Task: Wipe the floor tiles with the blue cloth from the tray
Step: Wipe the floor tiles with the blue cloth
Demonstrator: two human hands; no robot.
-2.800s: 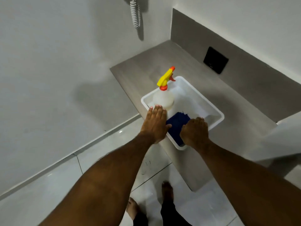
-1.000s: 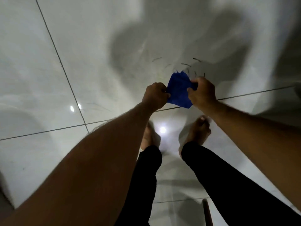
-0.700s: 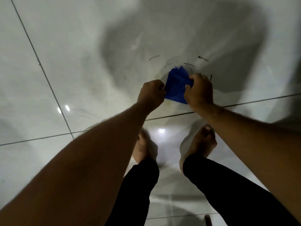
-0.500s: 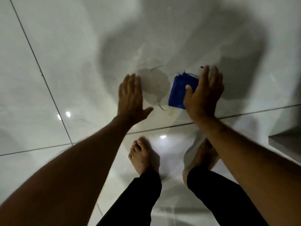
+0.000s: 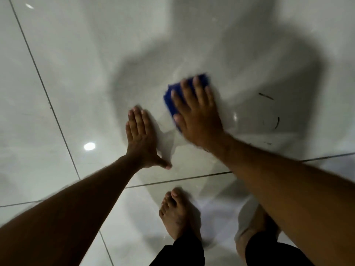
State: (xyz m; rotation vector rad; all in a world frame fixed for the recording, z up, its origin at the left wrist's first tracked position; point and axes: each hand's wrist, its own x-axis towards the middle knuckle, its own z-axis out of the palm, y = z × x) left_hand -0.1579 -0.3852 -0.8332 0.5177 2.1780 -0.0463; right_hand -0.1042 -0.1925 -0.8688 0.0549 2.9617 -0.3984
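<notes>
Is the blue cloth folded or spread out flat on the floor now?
Folded, it seems: the blue cloth shows as a small compact pad under the flat right hand. Blur hides its layers.

The cloth [image 5: 172,101] lies on the floor tiles [image 5: 80,70] just above the centre of the frame, under the flat right hand [image 5: 197,114]. The left hand [image 5: 142,143] lies flat on the same tile, left of and below it. Two bare feet [image 5: 178,214] stand at the lower middle, below a grout line [image 5: 172,180].
</notes>
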